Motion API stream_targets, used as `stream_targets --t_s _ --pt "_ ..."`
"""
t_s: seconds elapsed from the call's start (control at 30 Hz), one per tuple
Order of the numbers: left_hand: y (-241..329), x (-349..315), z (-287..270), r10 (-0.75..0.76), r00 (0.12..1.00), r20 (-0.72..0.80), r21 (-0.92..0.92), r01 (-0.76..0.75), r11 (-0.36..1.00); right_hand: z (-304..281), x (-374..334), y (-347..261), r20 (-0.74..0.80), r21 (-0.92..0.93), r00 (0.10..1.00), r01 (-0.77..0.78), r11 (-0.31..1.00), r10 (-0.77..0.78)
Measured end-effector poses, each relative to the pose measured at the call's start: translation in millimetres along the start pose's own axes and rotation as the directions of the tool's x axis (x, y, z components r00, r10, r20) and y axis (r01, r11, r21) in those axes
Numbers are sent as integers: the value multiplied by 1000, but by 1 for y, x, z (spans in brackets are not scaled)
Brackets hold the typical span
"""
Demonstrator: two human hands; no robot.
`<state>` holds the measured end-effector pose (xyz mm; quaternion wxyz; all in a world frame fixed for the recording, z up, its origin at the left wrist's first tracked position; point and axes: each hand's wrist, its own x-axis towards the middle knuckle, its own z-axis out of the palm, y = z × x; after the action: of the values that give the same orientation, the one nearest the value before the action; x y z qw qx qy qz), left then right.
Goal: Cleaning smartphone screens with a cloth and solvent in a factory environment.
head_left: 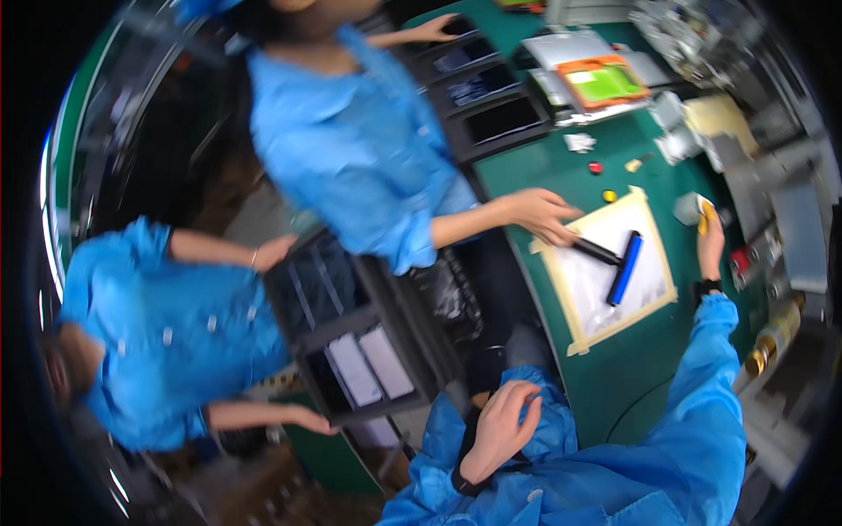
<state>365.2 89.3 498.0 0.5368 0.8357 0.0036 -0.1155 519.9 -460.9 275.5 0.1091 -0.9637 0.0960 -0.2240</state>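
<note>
Plainly, our right hand (712, 247) has its fingers closed on a small yellow piece (704, 217), which sits right at the fingertips, over the far right part of the green table (614, 377). Just left of that grip, seemingly touching the yellow piece, is a small clear container (687, 209); the blur keeps us from telling whether our fingers bear on it as well. Our left hand (502, 431) is released, its fingers loosely bent above our lap, well apart from the yellow piece. Between our two hands, but farther up the table, a white sheet (645, 285) lies edged with pale yellow tape (664, 250), left of the right-hand grip. On it a blue stick (624, 272) and a black stick (596, 252) lie at an angle, meeting near the middle. A co-worker's hand (542, 215) reaches over the sheet's upper left edge to the near end of the black stick; we cannot tell whether it touches. Above the sheet we see a yellow round piece (609, 195) and a red round piece (595, 167). Off to our left, another co-worker (189, 329) in blue holds a dark tray (346, 326) of flat panels with both hands.
</note>
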Motion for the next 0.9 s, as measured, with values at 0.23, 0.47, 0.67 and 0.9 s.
stream_targets --t_s 0.23,0.47,0.67,0.9 --pt "11 -30 -33 117 987 -111 -23 -120 993 -67 20 -62 97 392 976 -216 894 193" --pt "-5 -78 -92 -8 938 -345 -139 -43 989 -140 -108 -341 740 558 659 -714 424 136" --pt "-24 -109 -144 -41 887 -460 -127 -20 992 -183 -164 -536 886 371 307 -919 134 -348" --pt "-146 -78 -178 -88 881 -466 192 198 961 -193 -204 -568 916 374 349 -921 107 -200"
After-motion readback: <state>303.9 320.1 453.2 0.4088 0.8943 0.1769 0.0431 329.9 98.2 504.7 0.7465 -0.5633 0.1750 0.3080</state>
